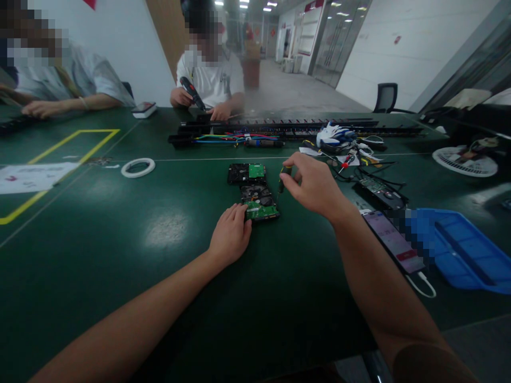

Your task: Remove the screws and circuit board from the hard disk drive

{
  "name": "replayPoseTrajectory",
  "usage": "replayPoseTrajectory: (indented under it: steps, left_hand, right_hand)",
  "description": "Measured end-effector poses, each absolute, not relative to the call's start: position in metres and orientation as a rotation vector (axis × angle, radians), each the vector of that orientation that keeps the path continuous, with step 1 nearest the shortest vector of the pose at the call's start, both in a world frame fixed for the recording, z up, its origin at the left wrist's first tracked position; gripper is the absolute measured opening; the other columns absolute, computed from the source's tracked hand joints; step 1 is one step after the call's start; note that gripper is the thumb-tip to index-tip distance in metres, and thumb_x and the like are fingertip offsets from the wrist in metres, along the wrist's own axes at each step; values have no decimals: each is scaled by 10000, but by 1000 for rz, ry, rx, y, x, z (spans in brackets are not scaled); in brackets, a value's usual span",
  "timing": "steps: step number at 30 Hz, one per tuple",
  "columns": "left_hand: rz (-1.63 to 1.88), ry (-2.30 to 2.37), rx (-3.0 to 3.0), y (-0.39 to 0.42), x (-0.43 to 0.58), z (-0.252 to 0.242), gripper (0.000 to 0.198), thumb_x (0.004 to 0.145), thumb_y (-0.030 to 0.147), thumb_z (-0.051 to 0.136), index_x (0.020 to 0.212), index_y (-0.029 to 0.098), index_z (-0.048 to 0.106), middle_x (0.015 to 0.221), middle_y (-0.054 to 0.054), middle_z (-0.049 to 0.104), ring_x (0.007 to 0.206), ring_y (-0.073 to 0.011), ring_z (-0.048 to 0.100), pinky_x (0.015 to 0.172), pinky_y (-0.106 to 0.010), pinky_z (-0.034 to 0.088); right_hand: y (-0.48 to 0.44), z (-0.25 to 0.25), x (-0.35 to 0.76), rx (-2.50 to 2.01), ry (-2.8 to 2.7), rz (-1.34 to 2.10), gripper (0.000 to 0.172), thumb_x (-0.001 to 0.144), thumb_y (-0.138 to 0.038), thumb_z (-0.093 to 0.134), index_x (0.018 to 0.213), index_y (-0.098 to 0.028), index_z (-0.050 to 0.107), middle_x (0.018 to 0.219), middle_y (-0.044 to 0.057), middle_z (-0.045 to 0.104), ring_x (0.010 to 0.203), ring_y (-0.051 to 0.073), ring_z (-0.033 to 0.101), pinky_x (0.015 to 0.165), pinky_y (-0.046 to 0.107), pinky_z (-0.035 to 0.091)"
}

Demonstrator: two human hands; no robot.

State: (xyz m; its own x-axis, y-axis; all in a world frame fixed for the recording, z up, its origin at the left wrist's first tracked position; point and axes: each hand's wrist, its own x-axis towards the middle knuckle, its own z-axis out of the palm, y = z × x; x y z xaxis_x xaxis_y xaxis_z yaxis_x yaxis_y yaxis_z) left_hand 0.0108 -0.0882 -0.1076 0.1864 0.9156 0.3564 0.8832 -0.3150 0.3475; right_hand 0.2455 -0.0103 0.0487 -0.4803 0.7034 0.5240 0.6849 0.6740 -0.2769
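Observation:
A hard drive [261,211] with a green circuit board and a dark round-marked casing lies on the green table. My left hand [230,234] grips its left edge, fingers on the board side and thumb near the front corner. In my right hand [313,183] is a small screwdriver [281,182], held upright with its handle between thumb and fingers. Its tip points down at the drive's right edge; whether it touches a screw is too small to tell. Just behind lies another hard drive [246,173], black with a green board.
Beyond are long black strips [287,127] with coloured wires, and white-blue gloves [333,136]. To the right lie an opened device [381,192], a phone [393,242] with a cable and a blue tray [471,250]. A tape roll [138,167] is left. Two people sit opposite, one holding a power screwdriver [192,93].

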Motion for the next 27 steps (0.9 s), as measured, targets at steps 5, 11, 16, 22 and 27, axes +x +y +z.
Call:
replayPoseTrajectory:
  steps: [5,11,16,22,27]
  left_hand:
    - [783,1800,2375,-88,10,-108,455,1055,314,454,1465,117,477,1460,-198,617,1468,-350,510,1225,-562,429]
    - [810,1794,2368,-88,10,-108,441,1048,307,466,1458,145,484,1466,-188,619,1463,-343,520,1219,-572,435]
    - [808,1797,2361,-88,11,-108,442,1050,310,463,1461,148,485,1466,-188,621,1464,-343,520,1213,-577,443]
    - [827,1789,2364,-88,12,-108,432,1045,297,471,1454,157,484,1474,-181,616,1464,-342,520,1210,-584,444]
    - [820,1783,2363,-89,11,-107,435,1047,295,467,1459,155,481,1474,-183,617,1468,-343,515,1214,-579,440]
  right_hand:
    - [-12,50,245,-1038,-2311,42,208,913,-228,600,1117,-192,621,998,95,697,841,251,613,809,377,442]
    - [-10,49,246,-1043,-2307,46,209,954,-249,582,1145,-200,652,1090,109,709,875,258,622,868,404,460]
    - [-10,48,246,-1050,-2291,47,173,957,-244,568,1107,-196,641,1081,114,717,858,254,622,847,404,453]
    - [-10,49,244,-1056,-2258,78,161,943,-235,595,1102,-212,609,1040,91,711,825,237,604,786,372,430]
    - [-12,52,246,-1069,-2288,34,125,956,-280,607,1069,-228,617,1016,82,686,857,247,596,815,377,426]
